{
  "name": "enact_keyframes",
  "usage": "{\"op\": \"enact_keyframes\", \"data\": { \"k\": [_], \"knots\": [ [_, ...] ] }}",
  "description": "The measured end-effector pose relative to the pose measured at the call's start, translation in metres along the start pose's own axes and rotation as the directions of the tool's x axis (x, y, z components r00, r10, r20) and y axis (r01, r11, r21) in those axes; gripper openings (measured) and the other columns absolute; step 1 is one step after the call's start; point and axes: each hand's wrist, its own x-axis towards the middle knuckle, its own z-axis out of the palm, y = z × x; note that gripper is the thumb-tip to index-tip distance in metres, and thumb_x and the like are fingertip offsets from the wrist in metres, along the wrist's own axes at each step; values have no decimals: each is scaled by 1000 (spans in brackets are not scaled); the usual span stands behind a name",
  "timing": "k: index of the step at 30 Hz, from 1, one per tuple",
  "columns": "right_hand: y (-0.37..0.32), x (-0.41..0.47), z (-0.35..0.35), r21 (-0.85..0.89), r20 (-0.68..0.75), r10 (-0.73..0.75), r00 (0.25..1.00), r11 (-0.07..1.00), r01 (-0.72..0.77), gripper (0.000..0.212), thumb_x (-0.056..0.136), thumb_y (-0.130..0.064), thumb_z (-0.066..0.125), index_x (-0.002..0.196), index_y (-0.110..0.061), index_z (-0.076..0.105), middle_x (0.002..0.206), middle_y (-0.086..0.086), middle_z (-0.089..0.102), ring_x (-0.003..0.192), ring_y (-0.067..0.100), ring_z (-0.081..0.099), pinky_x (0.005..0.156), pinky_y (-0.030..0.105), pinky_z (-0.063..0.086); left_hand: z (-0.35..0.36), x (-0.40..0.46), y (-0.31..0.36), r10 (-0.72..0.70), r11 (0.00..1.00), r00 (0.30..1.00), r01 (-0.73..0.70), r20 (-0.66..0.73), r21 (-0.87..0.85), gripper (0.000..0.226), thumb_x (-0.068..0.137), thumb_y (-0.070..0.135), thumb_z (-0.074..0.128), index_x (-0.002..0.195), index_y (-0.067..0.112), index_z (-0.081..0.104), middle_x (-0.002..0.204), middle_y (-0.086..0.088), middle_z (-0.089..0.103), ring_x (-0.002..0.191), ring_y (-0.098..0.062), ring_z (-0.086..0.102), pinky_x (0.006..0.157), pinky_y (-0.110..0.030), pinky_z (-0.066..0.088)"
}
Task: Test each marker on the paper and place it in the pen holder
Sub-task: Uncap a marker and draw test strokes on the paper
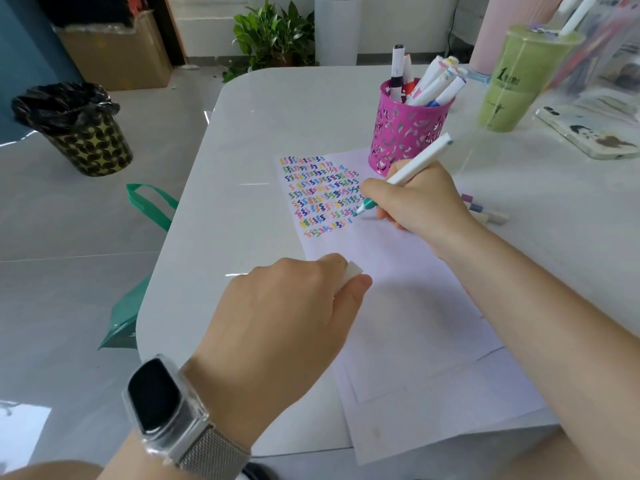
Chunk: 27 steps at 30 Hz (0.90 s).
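My right hand (417, 199) grips a white marker (420, 166) with a teal tip, and the tip touches the white paper (415, 306) at the right end of several rows of coloured squiggles (320, 195). My left hand (287, 317) rests on the paper's left edge, closed on the marker's white cap (351, 273). A pink perforated pen holder (405, 133) stands just beyond the paper with several markers upright in it. A few loose markers (486, 213) lie on the table behind my right hand, partly hidden by it.
A green drink cup (516, 81) with a straw stands right of the holder, and a phone (588, 133) lies further right. The white table (277, 116) ends at a rounded left edge. On the floor are a bin (79, 133) and green bags (152, 206).
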Motion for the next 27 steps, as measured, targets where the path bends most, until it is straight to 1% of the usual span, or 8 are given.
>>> {"op": "enact_keyframes", "data": {
  "k": [2, 4, 5, 10, 13, 18, 21, 27],
  "knots": [
    [1, 0, 2, -23, -5, -25, 1000, 999, 24, 24, 75, -20, 65, 62, -5, 52, 56, 9, 60, 36, 9, 43, 49, 24, 37, 1, -1, -1, -14, 999, 1000, 14, 15, 31, 43, 84, 57, 12, 69, 22, 32, 62, 0, 43, 60, -21, 44, 63, -33, 45],
    [1, 0, 3, -43, -22, -36, 999, 998, 36, 28, 75, -21, 66, 73, 6, 56, 71, 25, 64, 45, 17, 44, 52, 29, 38, 1, -1, -1, -27, 999, 999, 26, 35, 38, 43, 88, 56, 15, 66, 21, 28, 62, 0, 42, 59, -20, 42, 63, -33, 42],
    [2, 0, 3, -46, -26, -36, 999, 998, 35, 32, 76, -21, 66, 77, 9, 57, 78, 28, 66, 48, 19, 43, 53, 30, 39, 1, -1, 0, -32, 999, 999, 30, 41, 38, 43, 89, 55, 16, 65, 21, 27, 62, 0, 42, 59, -20, 41, 63, -32, 42],
    [3, 1, 3, -72, -24, -38, 999, 997, 36, 32, 76, -21, 65, 78, 9, 58, 81, 26, 68, 47, 18, 43, 53, 30, 39, 1, 1, 2, -38, 999, 998, 36, 43, 40, 44, 91, 54, 19, 63, 20, 25, 61, 0, 40, 58, -20, 39, 61, -33, 39],
    [4, 1, 3, -87, -16, -50, 999, 995, 49, 32, 75, -21, 65, 78, 10, 58, 72, 25, 64, 46, 18, 42, 52, 30, 39, 1, 1, 2, -41, 999, 998, 39, 50, 38, 43, 91, 53, 19, 64, 20, 26, 60, 0, 39, 57, -19, 38, 59, -33, 36],
    [3, 1, 3, -121, 13, -61, 998, 991, 62, 25, 76, -22, 66, 70, 2, 60, 56, 5, 55, 39, 11, 41, 49, 24, 38, 0, 1, 1, -42, 998, 998, 39, 52, 45, 43, 91, 54, 18, 65, 20, 28, 62, 0, 42, 59, -20, 41, 61, -33, 38],
    [3, 2, 2, -118, 21, -52, 998, 991, 55, 22, 76, -22, 66, 64, -7, 56, 58, 4, 58, 40, 10, 43, 48, 23, 39, 0, 2, 1, -41, 998, 998, 38, 57, 52, 43, 91, 54, 18, 65, 21, 27, 62, 1, 42, 60, -20, 42, 61, -33, 39],
    [3, 3, 0, -117, 31, -49, 998, 992, 52, 21, 77, -22, 67, 65, -8, 55, 57, 2, 58, 35, 4, 43, 45, 20, 37, -1, 1, 1, -28, 998, 998, 25, 56, 54, 42, 90, 54, 18, 66, 21, 27, 62, 0, 40, 60, -21, 41, 62, -32, 40]
  ]
}}
